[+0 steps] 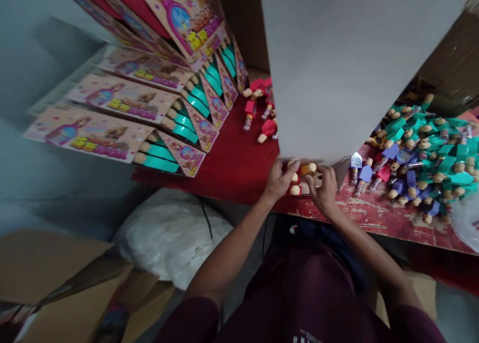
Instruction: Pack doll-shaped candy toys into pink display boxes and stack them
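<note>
An upright box with a tall grey-white back panel [337, 68] stands at the table's front edge. In its low front part lie red toys with tan heads [295, 189] and a yellow toy [309, 170]. My left hand [280, 179] is at the box's left side, thumb stretched over the red toys and fingers apart, partly hidden by the box's side. My right hand [325, 187] is at the right side, its fingers bent beside the yellow toy; whether it grips the toy or the box edge is unclear.
On the left, display boxes [160, 158] of teal toys stand in rows on the red table [232, 168]. Loose red toys [250, 114] lie behind. A heap of teal and purple toys [422, 153] covers the right. Below are a white sack [172, 233] and cardboard boxes [52, 263].
</note>
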### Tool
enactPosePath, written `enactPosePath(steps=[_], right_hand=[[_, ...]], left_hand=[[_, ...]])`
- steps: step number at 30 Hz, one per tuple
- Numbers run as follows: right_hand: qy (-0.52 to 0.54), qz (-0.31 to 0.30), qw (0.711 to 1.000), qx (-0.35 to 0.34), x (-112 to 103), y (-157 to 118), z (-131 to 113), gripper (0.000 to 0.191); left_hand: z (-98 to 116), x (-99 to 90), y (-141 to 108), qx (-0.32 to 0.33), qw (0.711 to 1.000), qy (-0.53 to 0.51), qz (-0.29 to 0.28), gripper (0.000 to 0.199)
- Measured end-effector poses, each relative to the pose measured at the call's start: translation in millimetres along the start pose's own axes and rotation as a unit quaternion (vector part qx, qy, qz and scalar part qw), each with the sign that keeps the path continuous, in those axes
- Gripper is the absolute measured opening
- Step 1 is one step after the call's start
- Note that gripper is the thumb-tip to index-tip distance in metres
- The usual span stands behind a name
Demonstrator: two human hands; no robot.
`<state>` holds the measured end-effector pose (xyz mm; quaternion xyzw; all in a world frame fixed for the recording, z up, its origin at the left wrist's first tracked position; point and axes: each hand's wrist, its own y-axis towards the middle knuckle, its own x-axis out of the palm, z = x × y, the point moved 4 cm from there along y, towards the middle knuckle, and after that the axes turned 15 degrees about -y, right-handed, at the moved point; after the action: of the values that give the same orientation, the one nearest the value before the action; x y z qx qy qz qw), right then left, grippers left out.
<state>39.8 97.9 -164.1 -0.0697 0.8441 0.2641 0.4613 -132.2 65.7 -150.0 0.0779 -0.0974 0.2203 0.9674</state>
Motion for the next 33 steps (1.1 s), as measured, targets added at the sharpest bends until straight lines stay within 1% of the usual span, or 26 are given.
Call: enactPosePath(steps=[2, 4, 5, 7, 9, 10, 11, 12, 13, 14, 15, 16, 18, 19, 21, 23, 24, 25, 27, 29, 30, 31, 32, 33], right_hand=[[-0.022, -0.023, 0.999, 0.019, 7, 4, -7, 0.030], [-0.029, -0.044, 0.998, 0.024, 9, 11, -10, 0.027], [-0.019, -0.052, 0.998, 0.015, 6, 13, -11, 0.026], [0.030, -0.053, 0.998, -0.010, -6, 14, -6, 0.024], [0.075, -0.013, 0.997, -0.010, -25, 13, 10, 0.024], [0.080, 0.021, 0.997, 0.012, -35, 13, 24, 0.024], [0.066, 0.053, 0.995, 0.046, -42, 16, 41, 0.025], [0.031, 0.068, 0.994, 0.080, -46, 22, 60, 0.026], [-0.014, 0.063, 0.992, 0.109, -47, 31, 80, 0.028], [-0.060, 0.040, 0.989, 0.129, -43, 44, 100, 0.030], [-0.104, 0.002, 0.985, 0.136, -36, 60, 118, 0.032], [-0.125, -0.021, 0.982, 0.138, -28, 77, 135, 0.032], [-0.140, -0.042, 0.981, 0.125, -11, 114, 160, 0.037], [-0.146, -0.053, 0.983, 0.103, -3, 132, 167, 0.044], [-0.184, -0.107, 0.977, 0.023, 14, 159, 172, 0.056], [-0.222, -0.167, 0.959, -0.054, 26, 175, 171, 0.055], [-0.231, -0.184, 0.952, -0.076, 29, 180, 171, 0.051], [-0.231, -0.187, 0.951, -0.084, 28, 183, 172, 0.047], [-0.225, -0.169, 0.956, -0.080, 18, 184, 175, 0.041], [-0.229, -0.138, 0.962, -0.063, -1, 176, 181, 0.038], [-0.224, -0.098, 0.969, -0.041, -16, 168, 183, 0.036], [-0.211, -0.043, 0.977, -0.009, -34, 157, 184, 0.034], [-0.187, 0.027, 0.982, 0.031, -53, 141, 184, 0.034], [-0.147, 0.106, 0.981, 0.075, -74, 122, 181, 0.037]], left_hand=[[1, -0.5, -1, -0.008, 1.000, 0.018, 0.001, 0.038], [4, 0.3, -2, -0.012, 1.000, 0.021, 0.003, 0.036], [6, 0.4, -3, -0.015, 1.000, 0.018, 0.008, 0.035], [9, -2.1, -5, -0.024, 0.999, 0.019, 0.027, 0.034], [11, -8.3, -7, -0.038, 0.998, 0.037, 0.039, 0.033], [11, -12.7, -8, -0.047, 0.997, 0.049, 0.042, 0.034], [12, -17.6, -9, -0.055, 0.996, 0.062, 0.043, 0.037], [12, -22.7, -10, -0.061, 0.994, 0.075, 0.045, 0.039], [12, -27.7, -11, -0.065, 0.993, 0.087, 0.050, 0.040], [13, -32.4, -11, -0.065, 0.991, 0.097, 0.058, 0.039], [13, -36.4, -12, -0.064, 0.990, 0.107, 0.070, 0.038], [13, -39.4, -12, -0.064, 0.988, 0.113, 0.084, 0.037], [12, -42.5, -13, -0.068, 0.985, 0.119, 0.105, 0.036], [11, -42.5, -13, -0.071, 0.984, 0.121, 0.108, 0.036], [9, -41.2, -14, -0.071, 0.983, 0.126, 0.109, 0.036], [9, -40.0, -14, -0.060, 0.984, 0.127, 0.111, 0.036], [9, -39.7, -14, -0.055, 0.984, 0.123, 0.114, 0.036], [8, -39.7, -14, -0.052, 0.985, 0.118, 0.118, 0.036], [8, -39.5, -14, -0.050, 0.985, 0.109, 0.120, 0.035], [8, -38.3, -13, -0.048, 0.986, 0.104, 0.120, 0.035], [8, -37.0, -14, -0.047, 0.987, 0.101, 0.120, 0.035], [8, -35.2, -14, -0.045, 0.987, 0.098, 0.121, 0.036], [8, -33.0, -15, -0.042, 0.987, 0.095, 0.126, 0.036], [8, -30.7, -16, -0.038, 0.986, 0.092, 0.133, 0.036]])
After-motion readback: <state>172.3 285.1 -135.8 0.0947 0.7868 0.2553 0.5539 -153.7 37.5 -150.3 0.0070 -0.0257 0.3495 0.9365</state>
